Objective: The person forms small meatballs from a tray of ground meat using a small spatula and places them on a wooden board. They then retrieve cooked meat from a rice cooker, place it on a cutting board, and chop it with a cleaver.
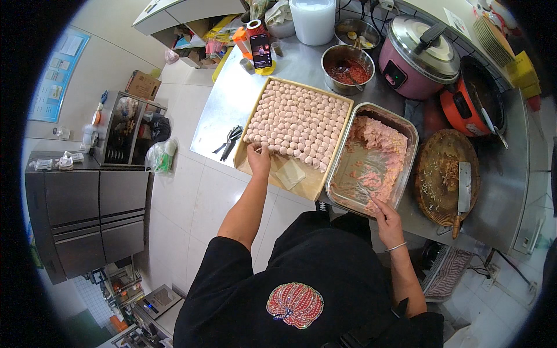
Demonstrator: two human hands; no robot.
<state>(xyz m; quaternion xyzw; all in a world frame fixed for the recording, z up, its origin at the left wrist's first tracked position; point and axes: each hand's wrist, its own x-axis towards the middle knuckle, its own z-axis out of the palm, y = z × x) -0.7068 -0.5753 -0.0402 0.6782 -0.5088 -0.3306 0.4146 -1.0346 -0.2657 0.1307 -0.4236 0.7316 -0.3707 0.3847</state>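
Observation:
My left hand (259, 161) is over the near left part of a wooden tray (249, 167), its fingertips at the front row of small filled dumplings (300, 117). Whether it pinches a dumpling is hidden. A small stack of square dough wrappers (290, 173) lies on the bare wood to its right. My right hand (388, 222) holds a thin metal utensil (370, 196) by its end, at the near edge of a rectangular steel pan (414, 143). Pink minced meat (387, 139) fills the pan's far and right sides, with thin smears on its bottom.
Black-handled scissors (229, 141) lie left of the tray. Behind stand a phone (261, 51) on a yellow stand, a steel pot of red sauce (348, 69), a white bucket (312, 21) and a pink cooker (417, 56). A cleaver (464, 187) rests on a round wooden chopping board (428, 174) at right.

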